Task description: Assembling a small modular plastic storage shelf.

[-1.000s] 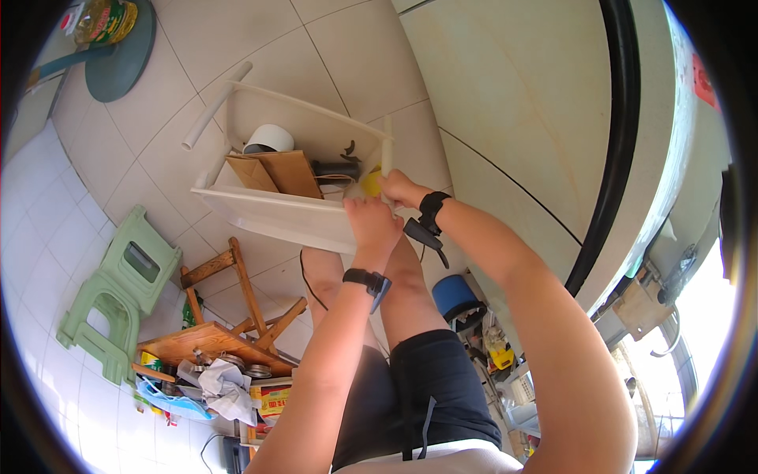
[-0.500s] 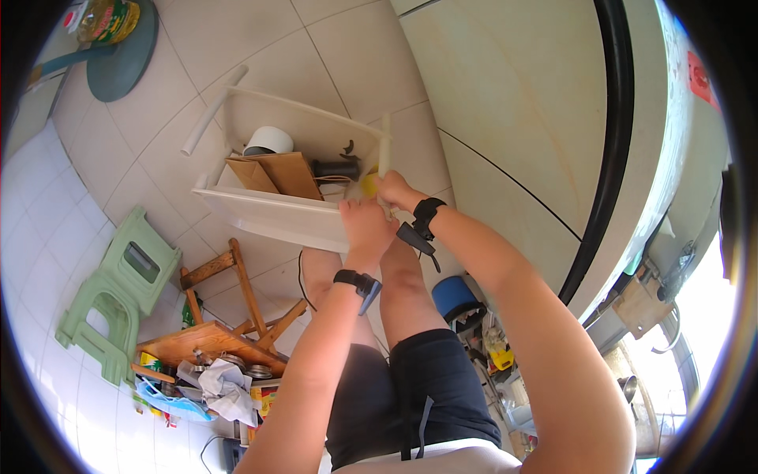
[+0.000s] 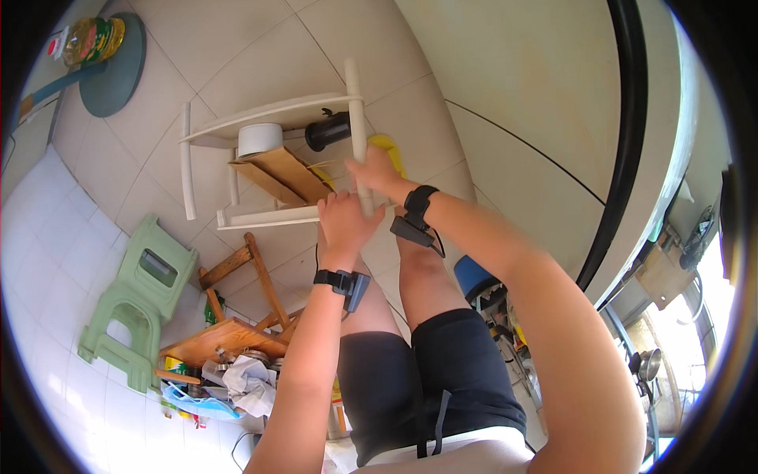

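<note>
A white plastic shelf rack stands tilted over the tiled floor ahead of my knees. My right hand is closed round its right-hand post. At the near right corner, my left hand grips the foot of that post and the shelf edge, thumb to the right. Inside the rack are a white round container, folded brown cardboard and a black cylinder with a small handle. Something yellow shows behind my right hand, partly hidden.
Left of me stand a green plastic step stool and a wooden folding chair piled with cloth and small goods. An oil bottle sits on a round blue-grey stand at far left. A pale cabinet fills the right side.
The rack has turned and tipped, so its near panel now looks narrow and its right post reaches farther up. Both hands have shifted with it, the left one slightly left.
</note>
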The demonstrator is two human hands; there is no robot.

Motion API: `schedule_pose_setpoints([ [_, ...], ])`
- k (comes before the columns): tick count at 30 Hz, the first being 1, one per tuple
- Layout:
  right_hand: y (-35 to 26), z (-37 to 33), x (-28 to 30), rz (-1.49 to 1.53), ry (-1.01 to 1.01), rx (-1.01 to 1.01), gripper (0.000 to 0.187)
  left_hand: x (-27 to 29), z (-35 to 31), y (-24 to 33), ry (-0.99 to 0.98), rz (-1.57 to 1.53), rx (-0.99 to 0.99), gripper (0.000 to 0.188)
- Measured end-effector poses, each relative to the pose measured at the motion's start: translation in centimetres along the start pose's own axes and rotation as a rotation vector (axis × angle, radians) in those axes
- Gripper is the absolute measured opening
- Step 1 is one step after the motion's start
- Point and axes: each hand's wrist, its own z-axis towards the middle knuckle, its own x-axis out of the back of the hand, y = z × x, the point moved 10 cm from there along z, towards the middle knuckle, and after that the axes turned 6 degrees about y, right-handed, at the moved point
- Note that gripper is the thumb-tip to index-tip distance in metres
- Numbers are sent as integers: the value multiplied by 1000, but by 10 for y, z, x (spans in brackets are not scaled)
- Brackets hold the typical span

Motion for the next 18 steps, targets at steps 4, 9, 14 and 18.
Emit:
schedule_pose_setpoints([
  [4, 11, -4, -19, 452, -147, -171, 27, 9, -3, 3, -45, -113, -147, 37],
  [9, -1, -22, -28, 487, -79, -245, 29, -4, -12, -21, -29, -88, -247, 31],
  [14, 9, -4, -21, 633, -169, -268, 31, -1, 17, -7, -75, 11, -348, 29],
  [18, 5, 3, 10, 569, -194, -236, 37, 15, 59, 2, -164, -78, -389, 36],
])
